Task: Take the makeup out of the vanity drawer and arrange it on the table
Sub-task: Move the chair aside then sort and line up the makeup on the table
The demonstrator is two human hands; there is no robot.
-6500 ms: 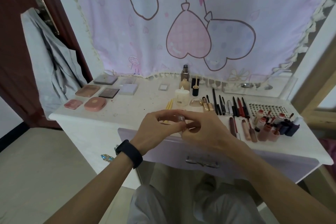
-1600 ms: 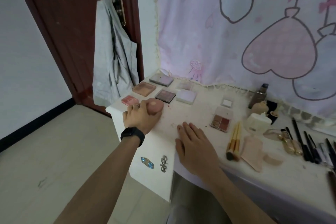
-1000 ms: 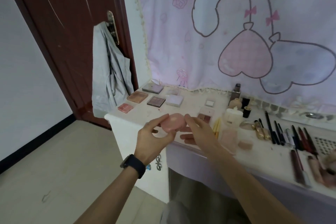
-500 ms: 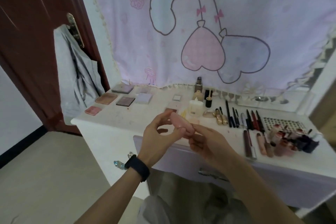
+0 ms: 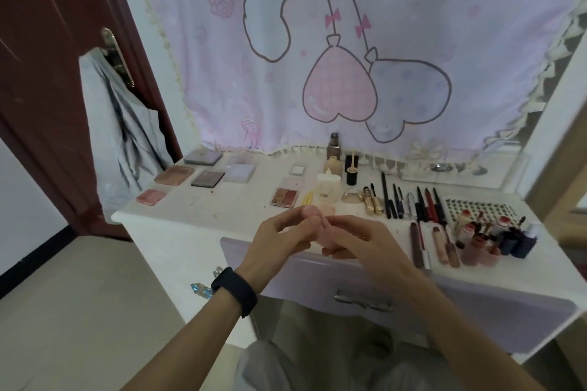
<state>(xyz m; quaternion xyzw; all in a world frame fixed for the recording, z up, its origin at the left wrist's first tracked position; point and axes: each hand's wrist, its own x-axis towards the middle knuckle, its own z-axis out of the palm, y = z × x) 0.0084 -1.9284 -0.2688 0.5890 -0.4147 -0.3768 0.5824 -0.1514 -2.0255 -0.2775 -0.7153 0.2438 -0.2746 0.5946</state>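
A round pink compact (image 5: 324, 233) is held between both hands above the front edge of the white vanity table (image 5: 203, 216). My left hand (image 5: 279, 243), with a black wristband, grips its left side with curled fingers. My right hand (image 5: 362, 241) holds its right side and covers much of it. Below the hands is the lilac drawer front (image 5: 317, 279) with a metal handle (image 5: 363, 299). Palettes (image 5: 208, 178) lie at the table's back left, pencils and mascaras (image 5: 409, 200) in a row to the right.
Lipsticks and small bottles (image 5: 486, 241) crowd the right front of the table. Bottles (image 5: 333, 149) stand by the pink curtain (image 5: 349, 41). A grey garment (image 5: 124, 136) hangs on the brown door's handle at left. My knees show under the table.
My left hand picked the pink compact off the table's left side and brought it to the centre. My right hand left the tabletop and joined it. The view swung right.
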